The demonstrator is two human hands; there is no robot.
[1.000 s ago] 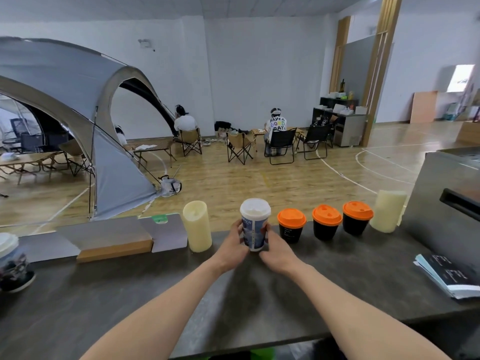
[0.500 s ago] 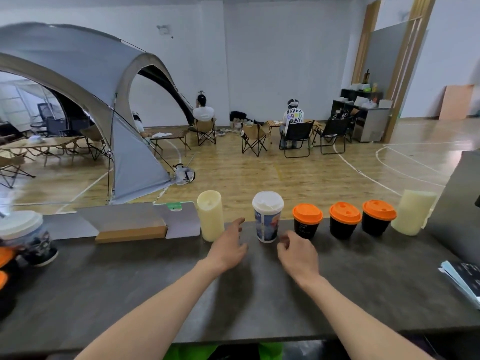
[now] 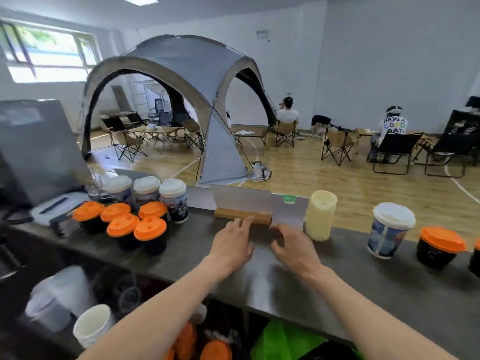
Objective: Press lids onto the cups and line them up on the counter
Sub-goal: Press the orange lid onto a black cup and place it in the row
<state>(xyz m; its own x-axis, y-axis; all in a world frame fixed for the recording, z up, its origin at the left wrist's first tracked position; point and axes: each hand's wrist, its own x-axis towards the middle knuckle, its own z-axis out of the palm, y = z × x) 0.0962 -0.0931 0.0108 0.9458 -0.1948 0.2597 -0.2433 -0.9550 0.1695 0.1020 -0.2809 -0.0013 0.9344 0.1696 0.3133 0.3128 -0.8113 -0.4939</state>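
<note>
1. Both hands are empty. The left hand (image 3: 232, 242) lies flat over the counter (image 3: 259, 279) with relaxed fingers. The right hand (image 3: 293, 252) hovers beside it, its fingers loosely curled around nothing.
2. A second ago we held the tall white-lidded cup (image 3: 388, 233) between both hands. We have since let go and drawn them away to the left, and the view has swung left with them.
3. That cup stands upright on the counter well to the right of the hands, between the cream candle (image 3: 320, 216) and an orange-lidded black cup (image 3: 439, 249). We judge its placement in the row finished.
4. Newly in view at the far left is a cluster of orange-lidded cups (image 3: 122, 227), with three white-lidded cups (image 3: 146, 190) behind them. All appear lidded but bunched, so we judge lining up remains.
5. Materials: the counter is dark, matte and smooth. The lids are domed plastic, glossy orange or white. The tall cups are printed tapered cylinders, and the short cups are black.
6. A wooden block (image 3: 242, 215) sits just beyond the fingertips.
</note>
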